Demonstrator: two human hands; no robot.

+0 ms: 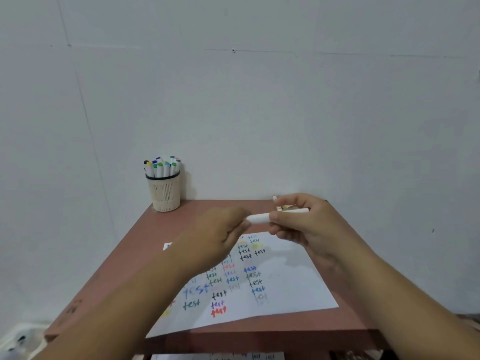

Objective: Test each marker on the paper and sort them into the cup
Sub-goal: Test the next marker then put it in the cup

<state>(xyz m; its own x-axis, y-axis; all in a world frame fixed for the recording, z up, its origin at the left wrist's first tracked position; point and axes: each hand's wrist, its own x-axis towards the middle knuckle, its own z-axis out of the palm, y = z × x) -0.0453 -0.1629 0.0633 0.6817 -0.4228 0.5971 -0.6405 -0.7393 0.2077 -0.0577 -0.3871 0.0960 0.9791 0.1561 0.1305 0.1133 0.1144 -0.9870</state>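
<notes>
A white marker [262, 217] is held above the paper [285, 287], gripped by the right hand [306, 224] and pinched at its other end by the left hand [218, 235]. Beyond the paper, the cup [164, 193] is filled with markers.

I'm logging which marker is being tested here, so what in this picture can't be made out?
- Marker colour and cap end, head view: hidden inside the blurred left hand; right hand covers the middle.
- Items behind the right hand at the table's far edge: mostly hidden.
- Left part of the paper: covered by the left forearm.
- Cup marker labels: too small.
</notes>
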